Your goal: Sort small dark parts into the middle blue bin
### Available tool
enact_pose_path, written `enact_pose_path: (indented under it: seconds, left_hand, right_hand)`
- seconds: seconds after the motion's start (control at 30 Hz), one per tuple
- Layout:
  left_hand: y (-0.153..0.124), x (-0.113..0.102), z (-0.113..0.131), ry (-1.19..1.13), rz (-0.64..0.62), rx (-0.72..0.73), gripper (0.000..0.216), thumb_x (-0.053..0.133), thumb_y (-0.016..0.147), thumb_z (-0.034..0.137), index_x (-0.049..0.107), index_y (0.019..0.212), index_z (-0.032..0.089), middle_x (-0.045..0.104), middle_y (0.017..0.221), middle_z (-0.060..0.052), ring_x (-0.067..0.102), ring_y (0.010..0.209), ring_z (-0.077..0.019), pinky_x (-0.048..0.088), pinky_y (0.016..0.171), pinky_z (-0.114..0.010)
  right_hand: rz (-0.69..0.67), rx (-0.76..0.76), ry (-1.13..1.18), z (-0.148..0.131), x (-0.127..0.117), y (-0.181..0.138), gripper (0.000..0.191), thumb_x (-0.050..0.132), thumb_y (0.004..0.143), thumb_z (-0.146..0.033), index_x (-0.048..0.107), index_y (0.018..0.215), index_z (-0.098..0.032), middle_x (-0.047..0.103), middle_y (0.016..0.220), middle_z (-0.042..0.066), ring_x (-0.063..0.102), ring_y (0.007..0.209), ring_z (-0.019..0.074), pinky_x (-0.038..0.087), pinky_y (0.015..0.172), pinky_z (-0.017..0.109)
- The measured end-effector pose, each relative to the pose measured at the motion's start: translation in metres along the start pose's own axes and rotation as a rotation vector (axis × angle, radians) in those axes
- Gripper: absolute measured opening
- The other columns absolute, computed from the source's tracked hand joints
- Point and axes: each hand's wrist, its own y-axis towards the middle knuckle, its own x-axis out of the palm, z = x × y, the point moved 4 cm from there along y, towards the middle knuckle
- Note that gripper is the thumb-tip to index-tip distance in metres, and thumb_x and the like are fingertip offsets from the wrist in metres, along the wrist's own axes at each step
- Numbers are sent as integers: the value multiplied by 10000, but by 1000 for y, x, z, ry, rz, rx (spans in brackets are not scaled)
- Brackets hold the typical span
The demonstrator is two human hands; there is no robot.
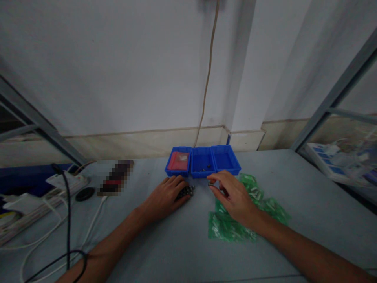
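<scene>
My left hand [169, 196] lies on the table, its fingers curled around a pile of small dark metal parts [186, 192]; their exact kind is too small to make out. Between thumb and forefinger, my right hand [234, 196] pinches one small metal part [211, 183] just above the table. Green clear plastic bags [229, 228] with small pieces inside lie under and beside my right hand. Behind both hands stand three joined blue bins: the left bin [167, 167] holds a red packet [178, 160], the middle bin [202, 153] a few small parts, and the right bin [225, 158] shows a bare floor.
At the left are a pixelated phone-like object [116, 179] on a white cable [96, 218], a round black disc [85, 194] and a power strip [26, 224]. A black cable [68, 220] crosses near my left forearm. A wall [132, 78] closes off the back.
</scene>
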Motion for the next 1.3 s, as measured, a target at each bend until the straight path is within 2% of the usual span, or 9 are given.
enact_pose_path:
  seconds: [0.1, 0.2, 0.3, 0.43, 0.67, 0.87, 1.03, 1.17, 1.3]
  left_hand:
    - [0, 0, 0, 0, -13, -3, 208, 591, 1118, 414, 646, 1189, 227, 679, 1187, -86, 660, 1091, -287, 556, 972, -463]
    - [0, 0, 0, 12, -26, -4, 215, 581, 1123, 418, 652, 1178, 223, 676, 1186, -88, 658, 1081, -287, 555, 961, -462]
    - [1, 0, 0, 22, -39, -6, 213, 575, 1126, 416, 654, 1175, 225, 669, 1194, -87, 658, 1079, -283, 556, 948, -450]
    - [1, 0, 1, 25, -33, -2, 209, 571, 1128, 414, 643, 1171, 222, 669, 1176, -86, 660, 1075, -277, 558, 950, -440]
    - [-1, 2, 0, 25, -17, 7, 203, 587, 1125, 406, 632, 1211, 227, 674, 1206, -80, 661, 1102, -284, 555, 983, -467]
    - [-1, 4, -2, 14, -5, 14, 203, 595, 1121, 406, 635, 1216, 231, 678, 1193, -77, 665, 1086, -281, 558, 973, -467]
    - [0, 1, 0, 14, -14, 8, 192, 607, 1115, 397, 638, 1197, 226, 677, 1188, -79, 663, 1085, -283, 557, 963, -460]
    - [0, 0, 0, 9, -15, 3, 200, 618, 1109, 397, 642, 1198, 220, 678, 1176, -79, 661, 1079, -286, 555, 963, -463]
    - [0, 1, 0, 3, 1, 3, 211, 605, 1113, 403, 644, 1214, 221, 679, 1178, -79, 659, 1076, -284, 549, 964, -461]
  right_hand:
    - [-7, 16, 22, -1, 1, -1, 222, 636, 1080, -258, 692, 1293, -292, 727, 1111, 77, 627, 828, 236, 514, 791, 398]
    - [16, 166, 131, 3, 3, 1, 178, 664, 1062, -285, 707, 1235, -287, 708, 1029, 52, 613, 793, 218, 508, 742, 365]
    - [56, 350, 339, 10, 4, 4, 161, 696, 1034, -359, 710, 1170, -275, 696, 996, 33, 599, 749, 189, 488, 639, 311]
    - [108, 564, 691, 21, 6, 8, 289, 722, 983, -507, 671, 1122, -259, 679, 895, 2, 496, 565, 130, 353, 442, 244]
    - [193, 749, 910, 32, 5, 7, 381, 839, 869, -504, 708, 1089, -222, 635, 752, -31, 443, 514, 85, 282, 441, 206]
    - [172, 643, 754, 32, 4, 9, 370, 798, 916, -495, 678, 1172, -256, 661, 844, -23, 457, 524, 104, 299, 437, 231]
    - [137, 336, 341, 21, -3, 10, 190, 763, 984, -327, 748, 1164, -267, 680, 977, 16, 607, 761, 176, 487, 673, 307]
    - [20, 91, 84, 7, -2, 4, 142, 694, 1048, -212, 752, 1169, -259, 697, 1064, 46, 620, 795, 190, 499, 754, 338]
    - [-42, -13, -4, 0, 1, -1, 154, 703, 1050, -178, 697, 1183, -255, 688, 1100, 51, 637, 850, 201, 494, 746, 324]
